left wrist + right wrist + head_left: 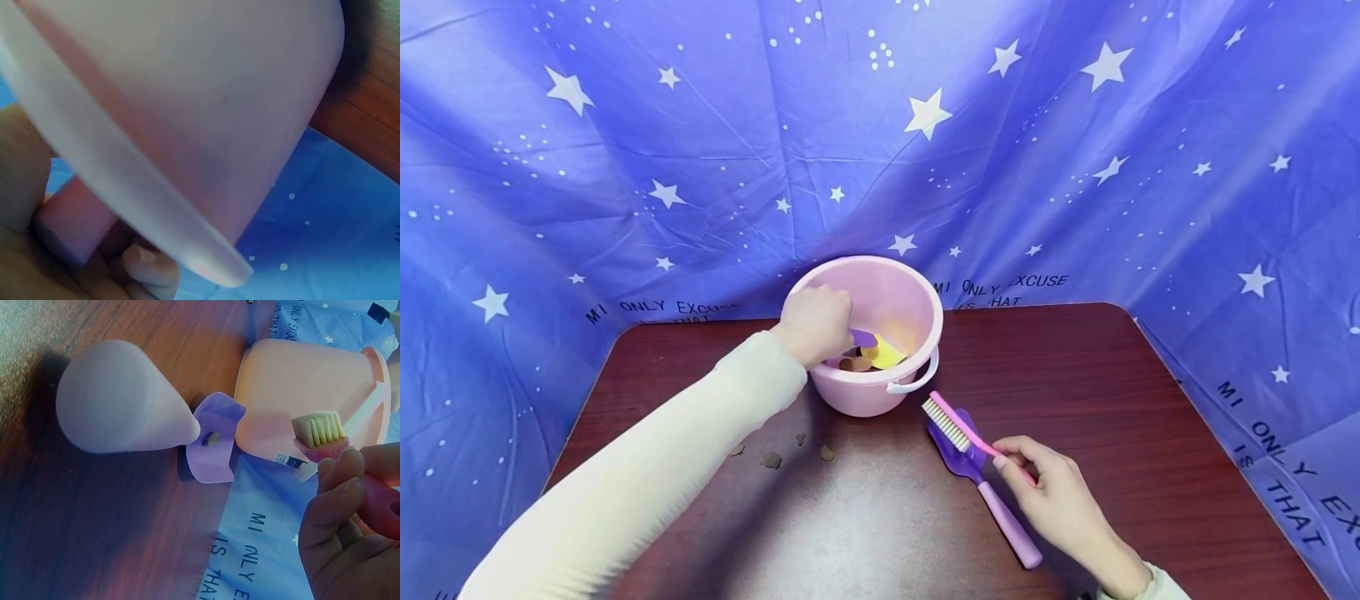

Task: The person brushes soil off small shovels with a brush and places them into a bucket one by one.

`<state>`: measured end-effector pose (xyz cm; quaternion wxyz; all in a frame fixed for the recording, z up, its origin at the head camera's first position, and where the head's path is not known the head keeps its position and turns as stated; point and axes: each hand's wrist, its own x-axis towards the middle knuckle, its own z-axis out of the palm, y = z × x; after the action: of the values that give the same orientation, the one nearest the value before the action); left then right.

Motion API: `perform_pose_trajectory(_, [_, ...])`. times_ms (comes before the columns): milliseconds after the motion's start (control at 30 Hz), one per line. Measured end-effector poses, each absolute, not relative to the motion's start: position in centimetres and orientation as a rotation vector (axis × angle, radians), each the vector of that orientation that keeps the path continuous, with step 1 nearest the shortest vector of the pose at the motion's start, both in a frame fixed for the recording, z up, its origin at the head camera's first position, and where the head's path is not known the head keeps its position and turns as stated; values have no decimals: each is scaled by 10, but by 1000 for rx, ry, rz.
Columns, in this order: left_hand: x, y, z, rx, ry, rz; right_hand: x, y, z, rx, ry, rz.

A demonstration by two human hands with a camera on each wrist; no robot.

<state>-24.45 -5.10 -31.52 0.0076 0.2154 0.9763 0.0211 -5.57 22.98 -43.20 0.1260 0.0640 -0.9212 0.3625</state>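
Observation:
In the head view my left hand [820, 321] reaches over the near left rim of a pink bucket [861, 398]. It grips the thick pink handle [78, 219] of a tool, seen in the left wrist view; the bucket wall hides its far end there. Inside the bucket, by that hand, a purple piece [863, 337] and a yellow piece [886, 353] show. My right hand [1063, 500] pinches the handle of a pink scrub brush [973, 435], bristles toward the bucket. Below the brush lies a purple shovel [1013, 529] with a small brown bit [212, 439] on its blade.
Several brown flakes [771, 460] are scattered on the dark red table [1045, 358] in front of the bucket. A white bucket handle [917, 380] hangs at the near right. Blue star-printed cloth [850, 125] surrounds the table's back and sides.

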Motion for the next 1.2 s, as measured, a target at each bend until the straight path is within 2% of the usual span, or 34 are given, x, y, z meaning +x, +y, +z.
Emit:
perform_pose_trajectory(533, [-237,-52,-313,684,3071,87,-56,232,-430,182,-2681,1024])
perform_pose_trajectory(1000, [-216,-73,-305,817,3222,220,-54,236,-431,167,-2671,1021])
perform_pose_trajectory(1200, [-204,-83,-308,971,3340,308,-54,239,-430,152,-2667,1006])
